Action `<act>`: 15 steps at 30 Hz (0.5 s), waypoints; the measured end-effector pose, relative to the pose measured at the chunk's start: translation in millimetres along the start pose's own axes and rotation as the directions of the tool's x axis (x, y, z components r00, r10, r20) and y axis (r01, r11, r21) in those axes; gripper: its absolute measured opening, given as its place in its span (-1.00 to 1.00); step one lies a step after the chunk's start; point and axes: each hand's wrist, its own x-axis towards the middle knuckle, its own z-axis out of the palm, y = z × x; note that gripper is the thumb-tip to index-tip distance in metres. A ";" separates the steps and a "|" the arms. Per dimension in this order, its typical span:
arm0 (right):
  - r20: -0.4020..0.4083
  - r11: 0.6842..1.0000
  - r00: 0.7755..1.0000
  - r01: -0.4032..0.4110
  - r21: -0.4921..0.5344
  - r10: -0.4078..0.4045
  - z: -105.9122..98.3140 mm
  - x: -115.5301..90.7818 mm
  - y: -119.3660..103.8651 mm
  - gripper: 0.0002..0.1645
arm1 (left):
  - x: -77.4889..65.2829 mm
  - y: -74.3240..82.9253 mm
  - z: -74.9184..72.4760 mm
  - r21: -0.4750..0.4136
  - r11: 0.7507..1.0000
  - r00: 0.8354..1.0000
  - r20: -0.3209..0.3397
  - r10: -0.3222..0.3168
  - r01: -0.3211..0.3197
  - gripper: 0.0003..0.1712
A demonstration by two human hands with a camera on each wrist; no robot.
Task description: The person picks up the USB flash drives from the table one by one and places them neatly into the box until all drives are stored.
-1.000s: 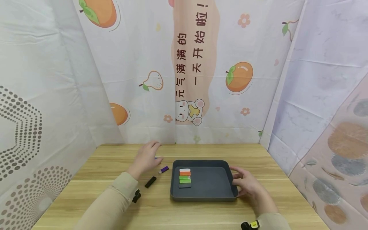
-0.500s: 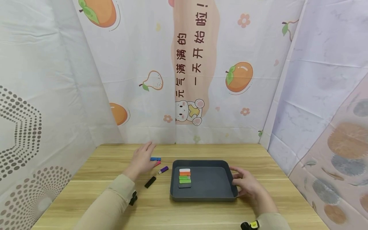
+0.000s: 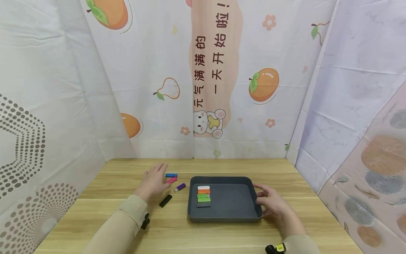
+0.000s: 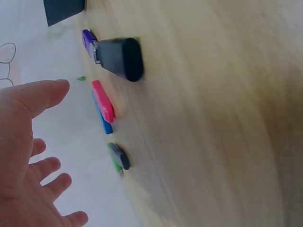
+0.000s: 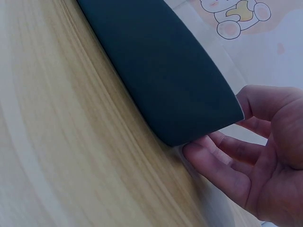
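Observation:
My left hand (image 3: 154,181), fingers spread and holding nothing, hovers beside loose USB flash drives on the table. Nearest to it are a pink flash drive (image 3: 171,180) and a blue flash drive (image 3: 171,175). A purple flash drive (image 3: 180,187) with a metal plug and a black flash drive (image 3: 166,201) lie closer to the tray. In the left wrist view a green and dark grey piece (image 4: 118,156) lies beyond the blue one; the hand hides it in the head view. My right hand (image 3: 273,201) grips the right wall of the dark grey tray (image 3: 225,219).
Inside the tray at its left, several flash drives lie in a column: a white one (image 3: 203,187), an orange one (image 3: 204,191), green ones (image 3: 204,199) and a dark grey one (image 3: 204,204). A printed curtain (image 3: 177,148) hangs behind the wooden table (image 3: 190,240).
My left hand has drawn back to the left and lower, uncovering the blue and pink flash drives. The right hand and the tray stay in place.

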 end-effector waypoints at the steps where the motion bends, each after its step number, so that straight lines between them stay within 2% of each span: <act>1: 0.000 1.000 1.000 0.000 -0.001 0.000 0.1 0.0 -0.1 -0.10 | -0.6 -0.9 0.5 -0.003 1.000 1.000 0.007 -0.007 0.007 0.02; 7: -0.008 1.000 1.000 0.005 -0.012 -0.005 0.0 0.4 -0.1 -0.09 | -3.7 -5.6 4.0 -0.014 0.999 0.999 0.030 -0.035 0.035 0.05; 15: -0.004 1.000 1.000 0.011 -0.018 -0.011 -0.3 0.4 0.4 -0.09 | -10.7 -4.8 5.4 -0.040 0.996 0.988 0.131 -0.077 0.083 0.04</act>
